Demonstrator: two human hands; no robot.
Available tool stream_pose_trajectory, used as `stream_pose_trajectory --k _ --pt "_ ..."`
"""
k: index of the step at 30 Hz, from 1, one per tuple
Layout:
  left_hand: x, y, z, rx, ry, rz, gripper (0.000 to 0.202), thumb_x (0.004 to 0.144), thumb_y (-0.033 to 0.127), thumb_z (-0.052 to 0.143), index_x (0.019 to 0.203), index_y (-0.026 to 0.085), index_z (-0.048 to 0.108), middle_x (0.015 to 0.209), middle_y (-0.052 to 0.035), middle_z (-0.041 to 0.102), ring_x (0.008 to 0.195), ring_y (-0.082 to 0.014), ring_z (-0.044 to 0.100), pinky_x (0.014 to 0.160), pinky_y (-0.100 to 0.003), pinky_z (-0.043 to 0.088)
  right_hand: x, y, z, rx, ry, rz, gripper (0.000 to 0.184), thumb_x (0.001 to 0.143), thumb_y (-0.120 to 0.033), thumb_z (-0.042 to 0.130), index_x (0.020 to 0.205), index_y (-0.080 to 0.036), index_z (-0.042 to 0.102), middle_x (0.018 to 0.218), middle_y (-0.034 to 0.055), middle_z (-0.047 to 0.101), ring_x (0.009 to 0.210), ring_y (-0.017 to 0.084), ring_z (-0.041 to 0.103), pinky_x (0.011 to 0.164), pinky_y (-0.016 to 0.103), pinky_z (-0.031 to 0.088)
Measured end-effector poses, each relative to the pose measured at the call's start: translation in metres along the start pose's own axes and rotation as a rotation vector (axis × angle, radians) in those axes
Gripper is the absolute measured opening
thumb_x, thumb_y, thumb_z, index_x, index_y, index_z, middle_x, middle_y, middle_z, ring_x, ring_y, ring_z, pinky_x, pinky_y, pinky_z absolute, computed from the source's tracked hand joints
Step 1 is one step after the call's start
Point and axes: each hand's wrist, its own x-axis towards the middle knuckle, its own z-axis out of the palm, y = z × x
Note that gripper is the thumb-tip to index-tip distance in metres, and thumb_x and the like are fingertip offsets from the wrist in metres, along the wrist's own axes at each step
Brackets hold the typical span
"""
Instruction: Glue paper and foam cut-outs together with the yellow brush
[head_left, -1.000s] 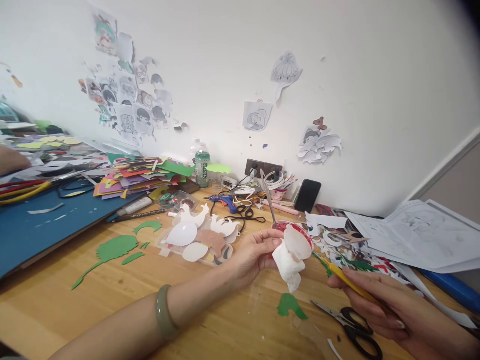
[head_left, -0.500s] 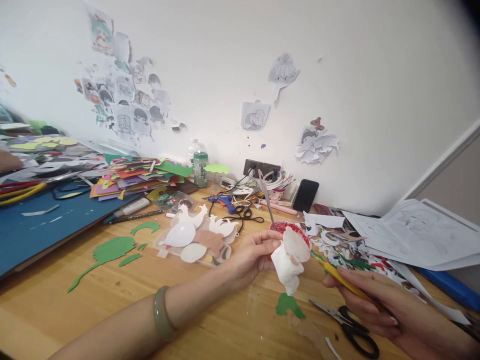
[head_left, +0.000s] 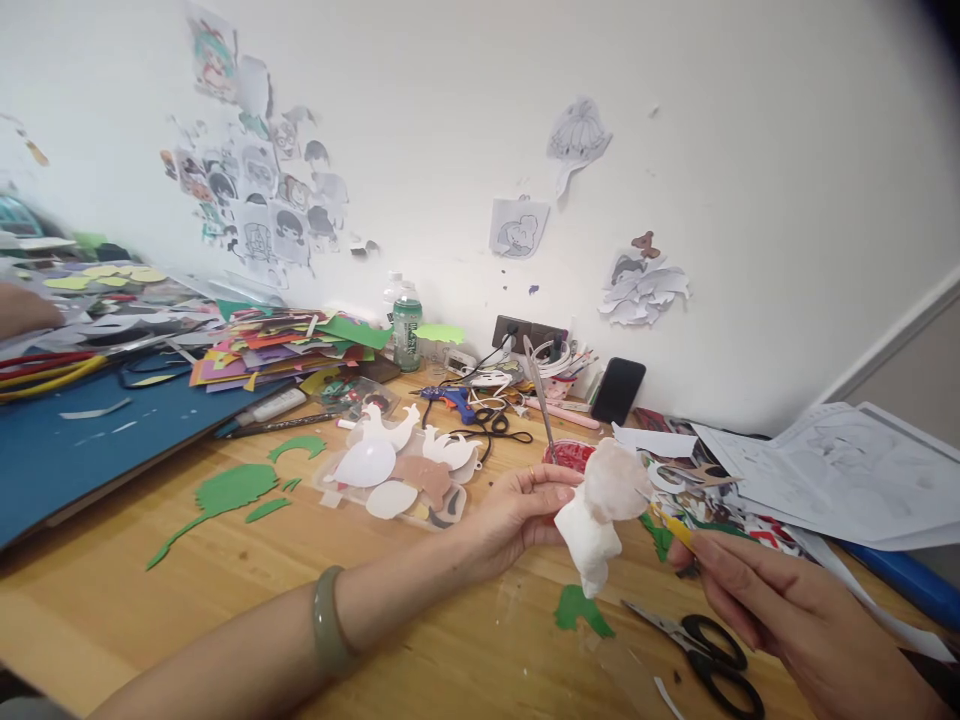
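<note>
My left hand (head_left: 517,512) is closed on a white foam cutout (head_left: 596,515) with a pale pink rounded top, held above the wooden table (head_left: 225,590). A green bangle (head_left: 328,620) sits on that wrist. My right hand (head_left: 780,610) pinches a thin yellow tool (head_left: 673,524) whose tip touches the cutout's right edge. Just behind the cutout stands a small red pot (head_left: 568,455) with a metal stick (head_left: 538,395) in it.
Black scissors (head_left: 701,652) and a green scrap (head_left: 579,608) lie below the hands. White and brown cutouts (head_left: 405,465) rest on a clear tray. Green shapes (head_left: 229,492), a blue mat (head_left: 82,445), coloured paper stacks (head_left: 277,350), a glue gun (head_left: 450,400), a phone (head_left: 617,391) and drawings (head_left: 832,470) surround them.
My right hand rose and moved left, bringing the yellow tool's tip up to the cutout's edge. The cutout shifted slightly to the right in my left hand.
</note>
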Motion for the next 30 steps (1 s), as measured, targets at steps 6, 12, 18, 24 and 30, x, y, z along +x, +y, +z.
stream_pose_trajectory --k 6,12,18,24,30 --pt "0.000 0.000 0.000 0.007 -0.005 0.002 0.023 0.072 0.019 0.069 0.092 0.010 0.062 0.086 -0.0064 0.060 0.072 -0.0115 0.058 0.065 -0.023 0.049 0.000 0.006 -0.006 -0.313 0.037 -0.196 0.045 0.083 -0.057 0.033 0.078 -0.022 0.061 0.048 -0.0041 0.042 0.048 0.012 0.046 0.057 0.022 0.041" --pt "0.000 -0.002 -0.002 0.010 -0.014 0.002 0.023 0.072 0.020 0.068 0.092 0.010 0.062 0.085 -0.0062 0.060 0.071 -0.0113 0.058 0.066 -0.024 0.049 -0.002 -0.010 0.004 -0.345 0.286 -0.246 0.047 0.075 -0.063 0.038 0.073 -0.023 0.062 0.041 -0.0036 0.037 0.042 0.014 0.043 0.042 0.023 0.038" --pt "0.000 0.000 0.000 -0.007 0.001 -0.007 0.023 0.069 0.018 0.070 0.089 0.010 0.062 0.083 -0.0058 0.060 0.071 -0.0117 0.058 0.064 -0.023 0.049 -0.004 -0.031 0.018 -0.358 0.372 -0.249 0.049 0.073 -0.066 0.038 0.068 -0.024 0.062 0.040 -0.0023 0.036 0.044 0.016 0.044 0.042 0.024 0.039" --pt "-0.002 0.000 0.003 -0.008 0.021 -0.013 0.023 0.067 0.019 0.072 0.087 0.011 0.063 0.082 -0.0048 0.060 0.070 -0.0118 0.058 0.064 -0.024 0.049 -0.010 -0.014 0.007 -0.398 0.295 -0.198 0.047 0.078 -0.061 0.034 0.075 -0.025 0.064 0.050 -0.0002 0.048 0.053 0.018 0.051 0.044 0.024 0.038" --pt "-0.001 0.000 0.002 -0.021 0.017 -0.015 0.024 0.066 0.020 0.073 0.086 0.011 0.063 0.080 -0.0042 0.060 0.068 -0.0115 0.058 0.063 -0.024 0.048 -0.004 0.006 -0.011 -0.504 0.077 -0.146 0.048 0.081 -0.060 0.029 0.088 -0.026 0.063 0.055 -0.0005 0.050 0.059 0.019 0.053 0.049 0.024 0.040"
